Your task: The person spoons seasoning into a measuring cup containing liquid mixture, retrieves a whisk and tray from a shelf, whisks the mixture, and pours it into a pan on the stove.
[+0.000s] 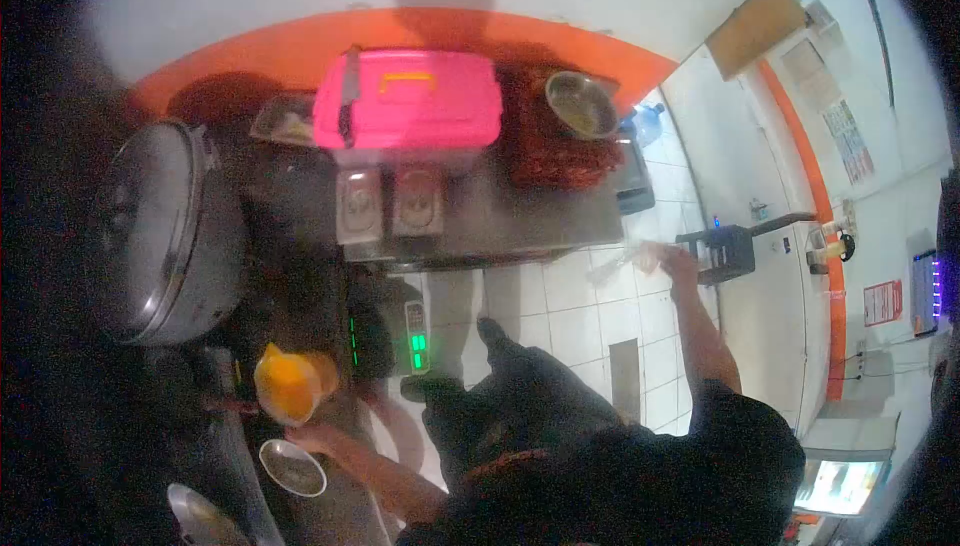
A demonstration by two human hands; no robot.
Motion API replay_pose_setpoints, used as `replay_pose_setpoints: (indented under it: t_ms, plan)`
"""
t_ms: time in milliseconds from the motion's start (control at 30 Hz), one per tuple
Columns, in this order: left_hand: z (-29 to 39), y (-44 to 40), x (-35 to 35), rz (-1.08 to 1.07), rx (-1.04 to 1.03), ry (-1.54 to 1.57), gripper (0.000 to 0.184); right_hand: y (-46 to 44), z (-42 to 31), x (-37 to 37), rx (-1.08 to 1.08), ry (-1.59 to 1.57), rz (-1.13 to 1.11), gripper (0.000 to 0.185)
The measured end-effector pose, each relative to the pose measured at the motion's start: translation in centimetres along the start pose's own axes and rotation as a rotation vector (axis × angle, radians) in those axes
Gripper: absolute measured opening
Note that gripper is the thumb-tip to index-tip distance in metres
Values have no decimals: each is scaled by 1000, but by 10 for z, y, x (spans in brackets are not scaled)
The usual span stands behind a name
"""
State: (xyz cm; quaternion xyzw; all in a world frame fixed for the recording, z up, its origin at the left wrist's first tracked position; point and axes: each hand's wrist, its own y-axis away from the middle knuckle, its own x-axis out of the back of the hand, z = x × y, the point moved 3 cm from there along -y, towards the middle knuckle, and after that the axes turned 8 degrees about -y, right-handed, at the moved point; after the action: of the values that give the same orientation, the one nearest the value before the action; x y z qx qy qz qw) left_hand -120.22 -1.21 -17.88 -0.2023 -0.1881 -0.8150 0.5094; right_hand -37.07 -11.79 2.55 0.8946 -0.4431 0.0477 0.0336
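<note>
At the lower left, my left hand (pixel 315 438) is against the near side of a jug (pixel 290 386) with orange-yellow in it. A white-rimmed bowl (pixel 293 468) lies right beside that hand. Its fingers are blurred, so I cannot tell whether they grip the jug. Out to the right, above the tiled floor, my right hand (pixel 678 260) is closed on a thin, clear plastic bag (pixel 632 260). The bag hangs to the left of the fingers and looks crumpled.
A large round metal pot (pixel 165 231) stands at the left. On the metal table (pixel 530 221) are a pink box (pixel 410 101), two small containers (pixel 390 204) and a metal bowl (pixel 582 104). Green digits glow on a panel (pixel 417 338). A black device (pixel 722 254) is at the right.
</note>
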Motion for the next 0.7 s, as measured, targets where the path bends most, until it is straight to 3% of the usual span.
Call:
replay_pose_setpoints:
  t_ms: [33,200,300,367,433,567,600,667,700]
  plan:
    - [-2,-3,3,38,-23,-42,40,-20,-11,9,26,-165,28,21]
    - [45,26,0,237,-228,-198,39,-170,-8,50,12,-124,135,24]
    - [69,56,-17,248,-373,-253,39,-254,16,79,40,-161,166,27]
    - [76,81,-32,171,-433,-283,38,-284,21,79,25,-176,173,28]
    - [80,109,-52,27,-458,-310,38,-308,12,81,81,-134,337,31]
    - [87,160,-87,-256,-498,-378,37,-364,19,80,164,-92,276,28]
    - [88,170,-90,-310,-509,-398,37,-377,28,80,101,-59,246,33]
    - [89,184,-91,-401,-521,-435,36,-430,93,102,294,415,-60,33]
    - [87,190,-83,-429,-518,-449,36,-423,98,95,284,787,-126,37]
